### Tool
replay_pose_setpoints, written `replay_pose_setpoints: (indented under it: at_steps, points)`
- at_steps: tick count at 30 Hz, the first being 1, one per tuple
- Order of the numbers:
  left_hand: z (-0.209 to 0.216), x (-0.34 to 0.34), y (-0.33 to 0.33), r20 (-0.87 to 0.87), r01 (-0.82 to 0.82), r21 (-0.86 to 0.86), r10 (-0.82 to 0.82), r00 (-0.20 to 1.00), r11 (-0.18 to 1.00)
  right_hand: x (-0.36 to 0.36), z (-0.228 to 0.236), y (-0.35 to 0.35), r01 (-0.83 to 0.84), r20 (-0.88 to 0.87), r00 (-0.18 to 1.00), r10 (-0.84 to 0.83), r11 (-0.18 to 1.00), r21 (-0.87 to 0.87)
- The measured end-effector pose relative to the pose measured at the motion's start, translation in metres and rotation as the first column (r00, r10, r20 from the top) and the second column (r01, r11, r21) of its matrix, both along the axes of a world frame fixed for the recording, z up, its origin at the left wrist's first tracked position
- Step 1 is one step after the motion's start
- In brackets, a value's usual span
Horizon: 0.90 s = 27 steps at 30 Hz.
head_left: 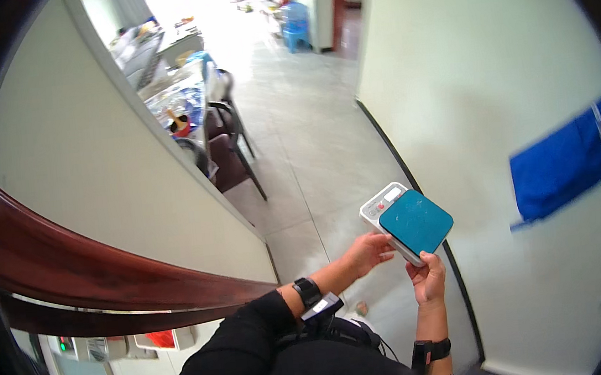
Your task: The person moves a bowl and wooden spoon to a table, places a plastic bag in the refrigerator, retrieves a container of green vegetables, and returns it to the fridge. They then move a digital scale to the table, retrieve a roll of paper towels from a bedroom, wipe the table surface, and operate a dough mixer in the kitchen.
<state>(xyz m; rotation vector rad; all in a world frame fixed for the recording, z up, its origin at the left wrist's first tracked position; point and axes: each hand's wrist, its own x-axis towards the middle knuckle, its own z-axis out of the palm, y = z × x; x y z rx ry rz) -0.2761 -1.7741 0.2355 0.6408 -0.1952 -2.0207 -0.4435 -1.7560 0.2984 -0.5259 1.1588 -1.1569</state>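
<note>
A flat white kitchen scale (416, 221) with a teal square platform is held out in front of me, tilted over the floor. A small display and buttons sit along its far left end. My right hand (428, 278) grips its near corner, with the thumb on the edge and the other fingers partly hidden underneath. On the scale's left side, my left hand (369, 253) bends its fingers against the lower edge. Whether those fingertips reach beneath the scale cannot be seen. Black bands circle both wrists.
A white wall with a dark baseboard runs close on my right, with a blue cloth (563, 164) hanging there. To the left are a dark red curved wooden frame (92, 256) and a wall end. Farther off stand a cluttered table (182, 101), dark chairs (230, 158) and a blue stool (296, 34).
</note>
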Motion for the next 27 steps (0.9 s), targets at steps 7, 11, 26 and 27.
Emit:
replay_pose_setpoints:
  at_steps: [7,11,26,27]
  points:
    - [0.003,0.060,-0.137,0.184,-0.379,-0.040,0.379,0.907,0.925,0.097,-0.035,-0.190,-0.327,0.140,0.932,0.335,0.942,-0.077]
    - [-0.022,0.123,-0.206,0.242,-0.566,-0.028,0.555,0.796,0.824,0.174,-0.067,-0.267,-0.449,0.172,0.871,0.460,0.888,-0.100]
    - [-0.042,0.410,-0.387,0.335,-0.723,-0.057,0.696,0.635,0.688,0.426,-0.084,-0.549,-0.829,0.202,0.544,0.814,0.559,-0.018]
    - [-0.045,0.423,-0.399,0.334,-0.726,-0.055,0.698,0.633,0.685,0.443,-0.088,-0.571,-0.857,0.192,0.500,0.845,0.515,-0.033]
